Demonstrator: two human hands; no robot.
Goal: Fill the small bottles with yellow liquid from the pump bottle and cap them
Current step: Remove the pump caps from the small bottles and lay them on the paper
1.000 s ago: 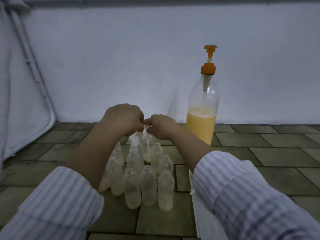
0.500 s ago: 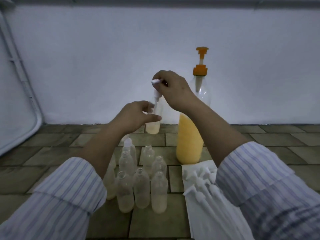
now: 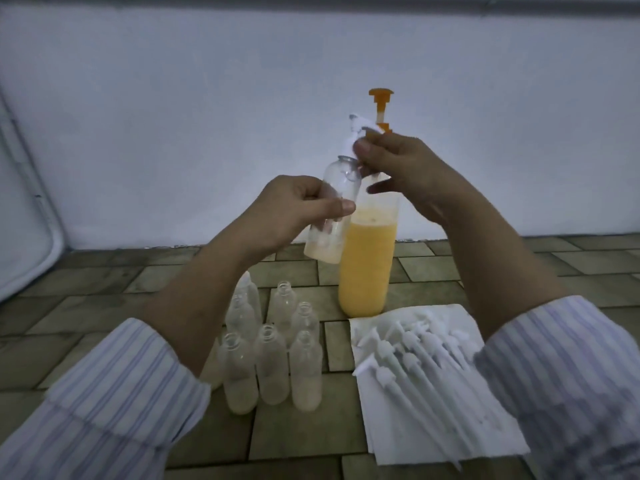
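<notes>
1. The left hand (image 3: 294, 209) is raised in front of the wall and grasps a small clear plastic bottle (image 3: 333, 216) around its middle, with the thumb across the front.
2. This small bottle is tilted, its open neck leaning to the right and upward. A thin layer of pale yellow liquid lies at its bottom.
3. The right hand (image 3: 398, 168) pinches a white plastic pump cap (image 3: 356, 131) between thumb and fingers, just above the open neck of the held bottle. The cap is not seated on the neck.
4. Whether the tube of the cap is inside the bottle, I cannot tell clearly.
5. Behind both hands stands the tall clear pump bottle (image 3: 367, 268) with an orange pump head (image 3: 381, 98). It is upright on the tiled floor (image 3: 294, 441) and filled with yellow liquid to more than half.
6. On the floor below the left forearm stands a group of small clear bottles (image 3: 270, 362), upright and close together. The ones that show plainly have open necks, and a little pale liquid shows at the bottom of the front ones.
7. To the right of this group, a white paper sheet (image 3: 388, 434) lies on the floor, near the base of the pump bottle. A pile of white pump caps with long tubes (image 3: 415, 362) lies on it.
8. Both forearms come out of striped shirt sleeves (image 3: 114, 403).
</notes>
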